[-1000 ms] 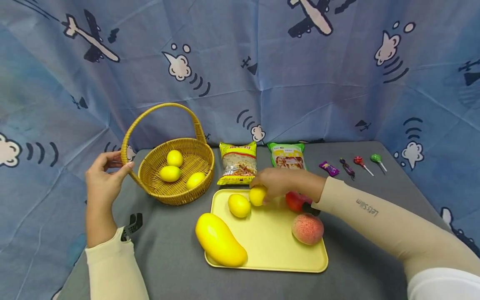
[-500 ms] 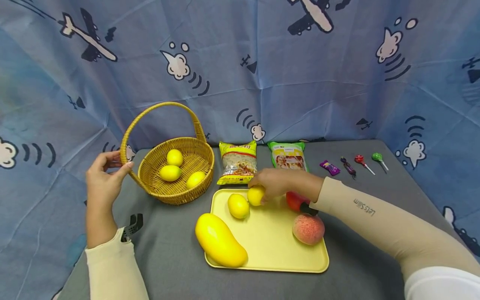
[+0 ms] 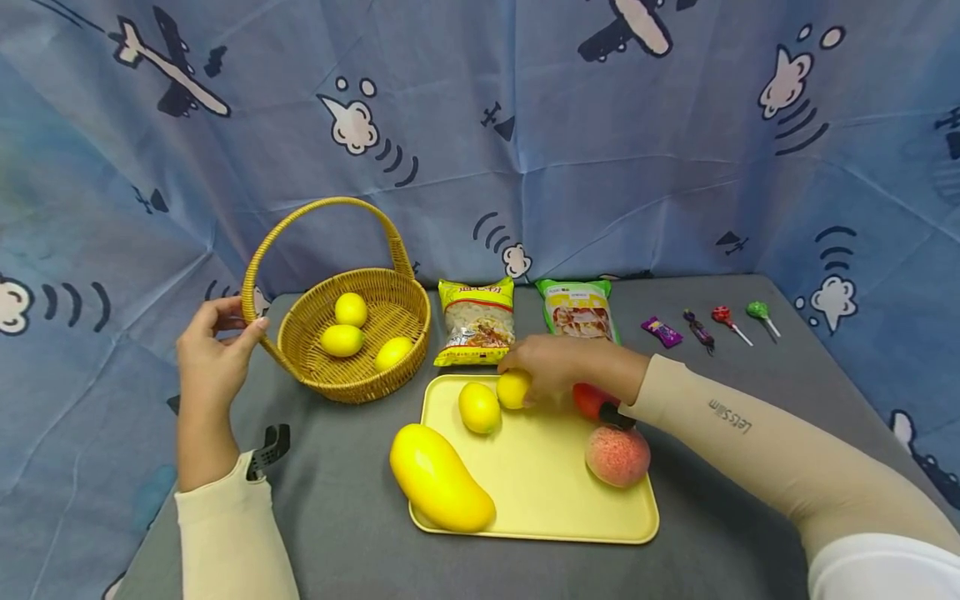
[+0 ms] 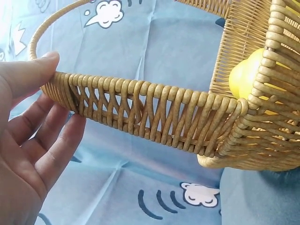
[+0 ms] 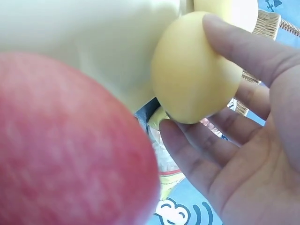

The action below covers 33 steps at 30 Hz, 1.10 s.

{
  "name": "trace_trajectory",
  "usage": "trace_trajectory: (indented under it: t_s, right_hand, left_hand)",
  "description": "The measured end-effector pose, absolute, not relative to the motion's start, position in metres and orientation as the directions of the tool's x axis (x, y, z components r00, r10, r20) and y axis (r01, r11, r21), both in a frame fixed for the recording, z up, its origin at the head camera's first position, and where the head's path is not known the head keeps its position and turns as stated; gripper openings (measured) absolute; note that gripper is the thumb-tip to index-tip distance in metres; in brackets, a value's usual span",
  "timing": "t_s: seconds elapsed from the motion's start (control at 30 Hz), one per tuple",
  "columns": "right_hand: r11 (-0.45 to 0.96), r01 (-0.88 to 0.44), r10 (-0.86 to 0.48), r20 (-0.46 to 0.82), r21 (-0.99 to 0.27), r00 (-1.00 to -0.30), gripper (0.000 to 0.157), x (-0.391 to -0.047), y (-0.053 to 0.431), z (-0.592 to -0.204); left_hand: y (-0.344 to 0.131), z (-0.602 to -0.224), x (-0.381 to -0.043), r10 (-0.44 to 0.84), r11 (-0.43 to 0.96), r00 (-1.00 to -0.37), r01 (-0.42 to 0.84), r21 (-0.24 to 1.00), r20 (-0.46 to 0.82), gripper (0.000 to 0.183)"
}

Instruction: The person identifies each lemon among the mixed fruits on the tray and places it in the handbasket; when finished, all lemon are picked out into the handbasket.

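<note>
At the left, my left hand pinches the handle of a woven basket between thumb and fingers; the left wrist view shows the grip on the handle. Three lemons, one of them a lemon, lie inside the basket. Over the back of a yellow tray, my right hand holds another lemon, thumb on one side and fingers on the other in the right wrist view. Beside it on the tray lies one more lemon.
A mango overlaps the tray's left edge. A peach and a partly hidden red fruit sit at its right. Behind stand a yellow food bag and a green one. Wrapped candies and lollipops lie right.
Both hands keep their grips, on the basket handle and the lemon. The head view has shifted slightly; little else differs.
</note>
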State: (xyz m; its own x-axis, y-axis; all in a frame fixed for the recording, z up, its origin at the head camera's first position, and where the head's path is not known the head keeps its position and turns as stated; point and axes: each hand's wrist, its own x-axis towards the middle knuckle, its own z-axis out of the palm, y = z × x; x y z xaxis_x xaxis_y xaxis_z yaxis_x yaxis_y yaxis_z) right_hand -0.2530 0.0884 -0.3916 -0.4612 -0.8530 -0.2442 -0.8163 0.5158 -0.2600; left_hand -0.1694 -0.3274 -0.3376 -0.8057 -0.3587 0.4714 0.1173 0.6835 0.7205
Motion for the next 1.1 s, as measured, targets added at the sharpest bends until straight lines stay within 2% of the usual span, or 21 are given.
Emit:
trace_trajectory:
  t_s: [0.3, 0.57, 1.1]
  right_hand:
    - [0.539, -0.797, -0.838, -0.275, -0.273, -0.472, 0.052, -0.249, 0.086, -0.386]
    - [0.544, -0.79, -0.837, -0.26, -0.284, -0.482, 0.055, -0.249, 0.086, -0.39]
    - [0.46, -0.841, -0.884, -0.235, -0.285, -0.404, 0.054, -0.248, 0.067, -0.394]
  left_hand:
    - [-0.327, -0.339, -0.171, -0.354, 0.689, -0.791, 0.14, 0.711, 0.499, 0.036]
    - [-0.326, -0.339, -0.169, -0.358, 0.708, -0.801, 0.102, 0.699, 0.48, 0.038]
    - [-0.325, -0.337, -0.169, -0.349, 0.714, -0.809, 0.097, 0.693, 0.473, 0.038]
